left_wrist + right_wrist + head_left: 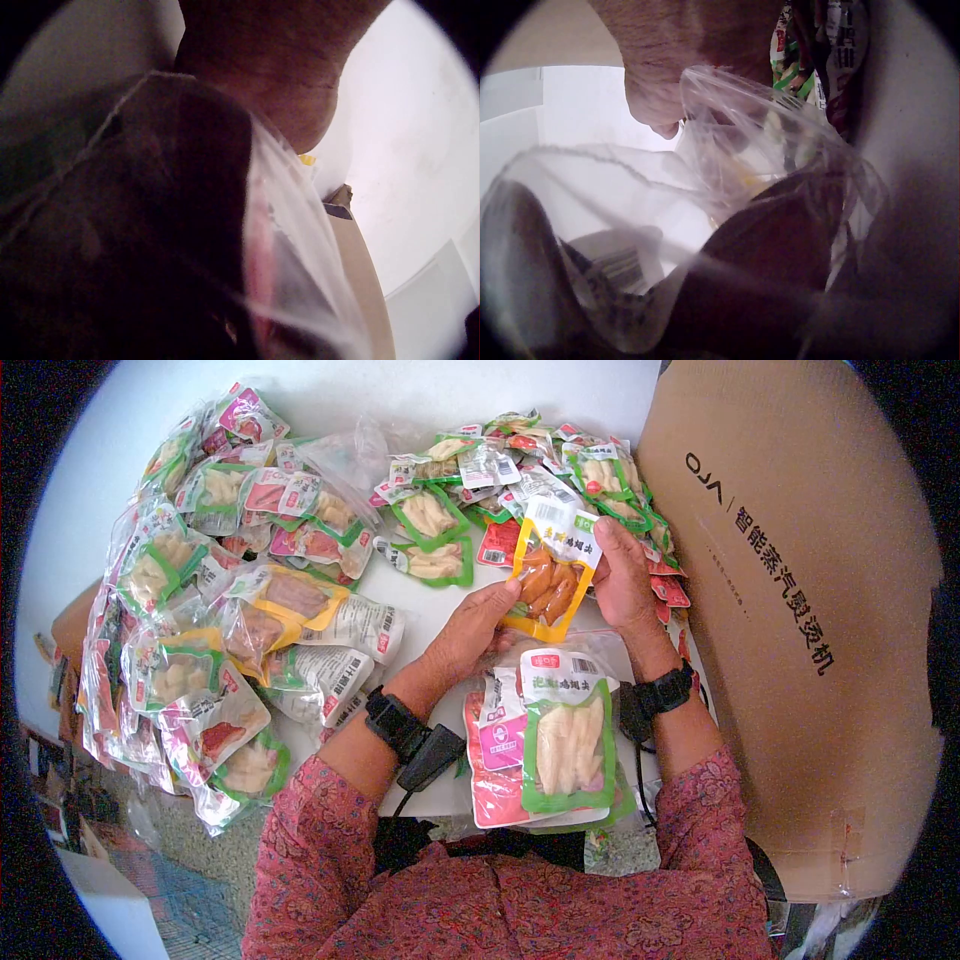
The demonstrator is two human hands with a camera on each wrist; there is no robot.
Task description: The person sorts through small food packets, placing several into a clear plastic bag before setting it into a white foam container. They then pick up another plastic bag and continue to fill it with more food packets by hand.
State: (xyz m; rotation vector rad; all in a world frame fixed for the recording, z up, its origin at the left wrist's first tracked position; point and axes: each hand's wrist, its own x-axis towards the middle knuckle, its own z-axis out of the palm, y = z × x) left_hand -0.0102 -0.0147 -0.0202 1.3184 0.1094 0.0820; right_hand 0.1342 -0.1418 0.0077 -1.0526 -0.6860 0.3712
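In the head view, both hands hold up a yellow-edged food pouch [550, 575] with glossy brown meat pieces behind its clear window. My left hand [465, 635] pinches its lower left edge, thumb on the front. My right hand [625, 575] grips the upper right edge. Just below lies a clear plastic bag [575, 643] with red-and-white pouches in it and a green-edged pouch [568, 745] of pale pieces uppermost. Its clear film [300, 232] stands close to the hand in the left wrist view. Crumpled film [727, 112] also overlaps the hand in the right wrist view.
A large clear bag of mixed pouches [165, 570] bulges at the left, with yellow-edged pouches [290, 605] at its inner side. More green-edged pouches [430, 515] are heaped at the back. A tall cardboard box [800, 630] stands along the right, beside the white table [425, 610].
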